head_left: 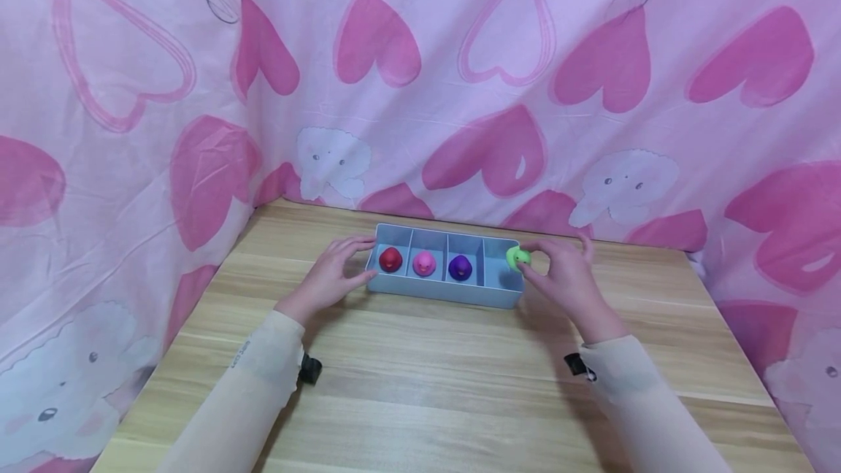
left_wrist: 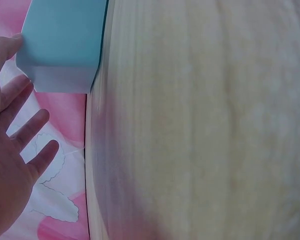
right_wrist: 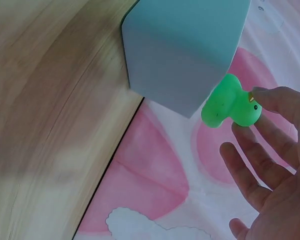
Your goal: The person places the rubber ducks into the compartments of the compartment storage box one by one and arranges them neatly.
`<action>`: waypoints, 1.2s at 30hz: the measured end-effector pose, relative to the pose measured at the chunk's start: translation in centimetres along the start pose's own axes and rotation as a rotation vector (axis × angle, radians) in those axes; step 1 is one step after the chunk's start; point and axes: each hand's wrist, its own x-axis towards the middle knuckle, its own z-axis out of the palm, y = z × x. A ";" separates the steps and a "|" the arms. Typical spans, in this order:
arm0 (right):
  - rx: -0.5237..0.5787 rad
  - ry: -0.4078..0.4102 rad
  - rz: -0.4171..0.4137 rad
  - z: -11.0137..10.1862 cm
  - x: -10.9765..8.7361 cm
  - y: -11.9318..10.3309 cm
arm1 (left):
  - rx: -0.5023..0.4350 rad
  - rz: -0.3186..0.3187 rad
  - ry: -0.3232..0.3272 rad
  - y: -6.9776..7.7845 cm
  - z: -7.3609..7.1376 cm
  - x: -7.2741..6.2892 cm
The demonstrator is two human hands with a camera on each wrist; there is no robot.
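Note:
My right hand [head_left: 568, 276] pinches a green toy duck [head_left: 518, 258] between thumb and fingers at the right end of a blue-grey divided box [head_left: 444, 294]. In the right wrist view the green duck [right_wrist: 233, 102] is beside the box's upper edge, its head toward my thumb. My left hand [head_left: 328, 274] holds the left end of the box, thumb at the front corner and fingertips at the back. Red [head_left: 390, 260], pink [head_left: 424, 263] and purple [head_left: 460, 267] ducks sit in separate compartments from left to right; the rightmost compartment [head_left: 501, 268] shows a bare floor.
The box rests toward the back of a wooden table [head_left: 420, 385]. A pink curtain [head_left: 420, 93] with hearts and white animals hangs behind the table and along its sides. A black strap [head_left: 310, 368] shows at the left wrist, another [head_left: 578, 366] at the right.

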 end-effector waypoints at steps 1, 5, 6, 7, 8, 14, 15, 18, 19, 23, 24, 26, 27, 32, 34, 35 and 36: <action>-0.001 -0.002 0.001 0.1 0.1 0.0 | 0.002 -0.002 -0.001 0.0 0.0 0.0; -0.001 -0.013 0.000 0.4 0.5 -0.2 | -0.002 -0.002 -0.001 -0.1 -0.1 0.0; 0.000 -0.014 -0.002 0.5 0.6 -0.3 | -0.004 -0.001 0.000 -0.1 -0.1 0.0; 0.000 -0.016 -0.006 0.6 0.7 -0.3 | -0.005 0.000 0.001 -0.1 0.0 0.0; 0.000 -0.017 -0.008 0.6 0.8 -0.4 | -0.006 0.002 0.002 -0.2 0.0 0.0; -0.011 -0.032 0.005 0.7 1.0 -0.7 | 0.000 0.004 0.000 -0.3 0.1 0.1; -0.011 -0.033 0.003 0.7 1.0 -0.8 | 0.000 0.001 -0.001 -0.3 0.1 0.1; -0.012 -0.026 -0.014 0.8 1.2 -0.9 | -0.006 0.002 0.003 -0.2 0.0 0.1; -0.010 -0.025 -0.021 0.9 1.2 -0.9 | -0.008 0.003 0.004 -0.2 0.0 0.1; 0.001 -0.049 -0.027 1.3 1.3 -1.0 | -0.006 0.008 0.005 -0.3 0.0 0.1; 0.004 -0.061 -0.026 1.4 1.3 -1.1 | -0.006 0.007 0.004 -0.3 0.0 0.1; 0.003 -0.088 -0.023 1.7 1.2 -1.1 | -0.007 0.003 0.001 -0.4 0.1 0.1; 0.002 -0.102 -0.025 1.8 1.2 -1.1 | -0.010 0.004 0.000 -0.4 0.1 0.1; -0.017 -0.150 -0.043 2.7 1.0 -0.8 | -0.013 0.000 -0.002 -0.4 0.2 0.0; -0.020 -0.161 -0.049 3.0 1.0 -0.6 | -0.012 -0.001 -0.001 -0.3 0.1 0.0; -0.020 -0.164 -0.054 3.1 1.0 -0.5 | -0.012 -0.001 0.000 -0.3 0.1 0.0; -0.019 -0.168 -0.056 3.2 1.0 -0.4 | -0.012 -0.001 0.000 -0.3 0.1 0.0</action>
